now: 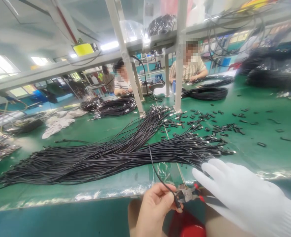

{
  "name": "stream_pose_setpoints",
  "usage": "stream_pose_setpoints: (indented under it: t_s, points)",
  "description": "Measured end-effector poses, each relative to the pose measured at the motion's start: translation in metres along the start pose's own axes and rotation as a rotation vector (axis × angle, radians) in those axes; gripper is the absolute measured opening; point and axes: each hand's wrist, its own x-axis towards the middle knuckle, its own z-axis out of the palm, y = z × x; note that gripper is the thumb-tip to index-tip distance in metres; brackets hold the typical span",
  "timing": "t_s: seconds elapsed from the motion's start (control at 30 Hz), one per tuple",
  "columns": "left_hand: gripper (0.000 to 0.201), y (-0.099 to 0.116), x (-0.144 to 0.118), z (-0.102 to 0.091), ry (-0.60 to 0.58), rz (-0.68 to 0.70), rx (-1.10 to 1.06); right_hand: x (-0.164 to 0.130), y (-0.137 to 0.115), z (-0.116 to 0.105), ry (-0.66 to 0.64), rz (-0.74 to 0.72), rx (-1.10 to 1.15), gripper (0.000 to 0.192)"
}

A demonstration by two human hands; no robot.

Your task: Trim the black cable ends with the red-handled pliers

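A single black cable (160, 176) is pinched at its end between the thumb and fingers of the bare left hand (154, 207), held just below the near edge of the green worktable (91, 131) and fed toward the nose of red-handled pliers (191, 195). The right hand (236, 194), in a white glove, lies over the pliers' handles with its fingers stretched forward; whether it is squeezing them cannot be told from this angle. The cable loops up onto the table and runs back into a broad bundle of black cables (106, 158) spread across the mat, their ends pointing right. Beyond these lie scattered small black connector pieces (209, 126), and further back coiled cable bundles (207, 92) beside two seated co-workers (188, 67). A white cloth (58, 125) lies at left. The risk, as judged here, sits at the pinch point: the bare fingertips are touching distance from the tool's nose, so a hasty squeeze could nip skin, and a cable end seated crookedly could be crushed or cut short. The trailing loop could also drag neighbouring cables off the table edge.
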Motion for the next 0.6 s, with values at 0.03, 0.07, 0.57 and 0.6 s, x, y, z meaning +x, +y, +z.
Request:
stream_pose_setpoints:
  t_s: [0.03,0.07,0.57,0.6]
  points:
    - [0.037,0.0,0.0,-0.001,-0.001,-0.002,0.003,0.001,0.0,0.0,0.004,-0.005,0.007,0.016]
    - [0.037,0.0,0.001,-0.002,-0.004,-0.002,0.007,0.003,0.0,0.0,0.01,-0.004,0.009,0.018]
    - [0.036,-0.003,0.009,-0.014,-0.062,-0.004,0.042,-0.017,0.004,0.028,-0.069,-0.049,-0.091,0.033]
    - [0.035,-0.003,0.009,-0.014,-0.066,-0.006,0.033,-0.018,0.004,0.03,-0.058,-0.055,-0.088,0.032]
